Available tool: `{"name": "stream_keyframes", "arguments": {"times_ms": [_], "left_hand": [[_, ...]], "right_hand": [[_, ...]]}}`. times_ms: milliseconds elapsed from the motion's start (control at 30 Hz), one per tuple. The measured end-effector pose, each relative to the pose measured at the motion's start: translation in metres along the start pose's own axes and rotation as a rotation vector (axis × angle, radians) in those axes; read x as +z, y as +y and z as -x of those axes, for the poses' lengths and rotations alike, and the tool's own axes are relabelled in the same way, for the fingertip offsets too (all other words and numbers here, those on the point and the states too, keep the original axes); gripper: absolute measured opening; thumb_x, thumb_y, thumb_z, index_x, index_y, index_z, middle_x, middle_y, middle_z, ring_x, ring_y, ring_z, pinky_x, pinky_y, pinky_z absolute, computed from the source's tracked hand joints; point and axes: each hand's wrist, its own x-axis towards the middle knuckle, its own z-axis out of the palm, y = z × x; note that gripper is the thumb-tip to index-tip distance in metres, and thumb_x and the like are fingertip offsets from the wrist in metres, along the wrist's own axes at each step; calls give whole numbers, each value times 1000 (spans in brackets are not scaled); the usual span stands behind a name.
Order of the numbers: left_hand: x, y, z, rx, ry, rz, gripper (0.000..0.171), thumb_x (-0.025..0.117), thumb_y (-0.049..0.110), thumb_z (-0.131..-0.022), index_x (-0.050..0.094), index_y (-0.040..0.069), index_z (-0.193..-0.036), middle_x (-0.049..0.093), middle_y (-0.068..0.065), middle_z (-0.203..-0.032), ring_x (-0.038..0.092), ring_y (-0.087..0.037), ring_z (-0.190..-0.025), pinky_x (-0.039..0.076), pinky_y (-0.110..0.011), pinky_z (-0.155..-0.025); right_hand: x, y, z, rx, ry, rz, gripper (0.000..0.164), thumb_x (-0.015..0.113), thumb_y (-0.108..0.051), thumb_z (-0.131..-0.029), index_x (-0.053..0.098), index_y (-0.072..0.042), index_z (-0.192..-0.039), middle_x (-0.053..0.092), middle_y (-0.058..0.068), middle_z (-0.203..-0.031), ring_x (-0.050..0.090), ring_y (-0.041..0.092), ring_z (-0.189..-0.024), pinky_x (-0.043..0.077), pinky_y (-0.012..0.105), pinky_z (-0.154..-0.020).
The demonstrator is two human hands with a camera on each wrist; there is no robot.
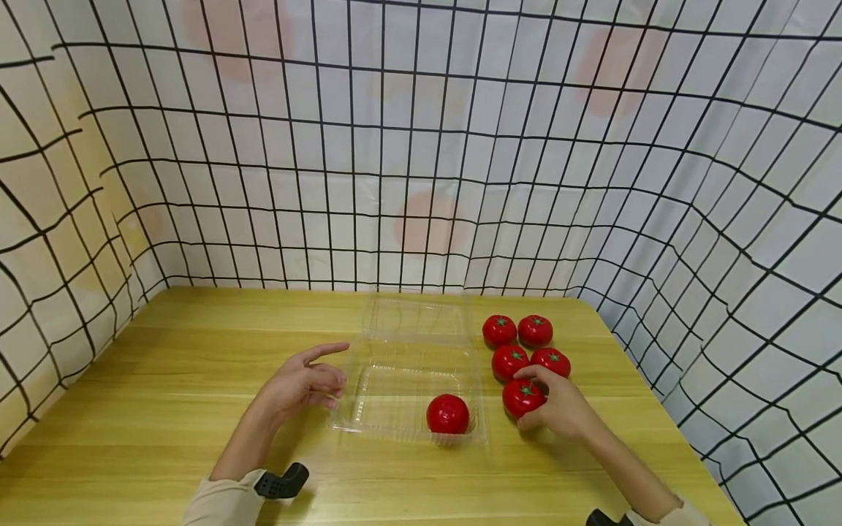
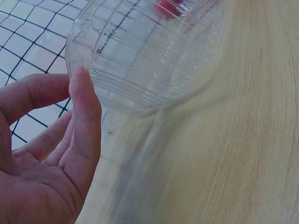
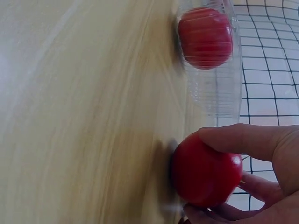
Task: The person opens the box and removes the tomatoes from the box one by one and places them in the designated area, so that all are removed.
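Observation:
My right hand [image 1: 559, 408] grips a glossy red tomato [image 1: 522, 398] with thumb and fingers around its sides. In the right wrist view this tomato [image 3: 205, 170] sits low over the wooden surface. My left hand [image 1: 299, 386] is beside the left rim of a clear plastic clamshell container [image 1: 388, 398], index finger extended. Seen from the left wrist, the thumb and fingers [image 2: 85, 100] overlap the container's edge [image 2: 81, 56]; whether they touch it I cannot tell. One tomato [image 1: 448, 415] lies in the container's near right corner, and the lid [image 1: 417, 318] is folded back.
Several more tomatoes stand grouped right of the container, among them a back one [image 1: 499, 331] and one [image 1: 551, 361] close behind my right hand. The wooden table [image 1: 197, 351] meets a white cloth with a black grid [image 1: 395, 183] at its back and sides.

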Motion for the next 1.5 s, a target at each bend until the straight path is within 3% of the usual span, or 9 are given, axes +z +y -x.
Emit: {"name": "stream_keyframes", "arguments": {"times_ms": [900, 1200, 1500], "left_hand": [[0, -1, 0, 3, 11, -16, 73, 62, 2, -95, 26, 0, -159, 71, -4, -89, 68, -13, -73, 62, -27, -64], [0, -1, 0, 4, 10, -13, 73, 62, 1, -95, 26, 0, -159, 71, -4, -88, 68, -13, -73, 62, -27, -63], [0, -1, 0, 3, 15, -24, 73, 63, 2, -95, 27, 0, -159, 71, -5, -89, 68, -14, -73, 62, -28, -64]], "right_hand": [[-9, -5, 3, 44, -45, -18, 67, 85, -5, -70, 61, -8, -133, 58, 20, -137, 55, 43, -122, 54, 58, -95], [-12, -10, 2, 23, -42, -16, 67, 86, -7, -72, 61, -7, -134, 60, 20, -133, 57, 40, -118, 55, 55, -95], [-17, -24, 0, 11, 7, 54, 64, 85, -15, -77, 61, -11, -136, 61, 17, -131, 56, 36, -118, 54, 52, -95]]}}
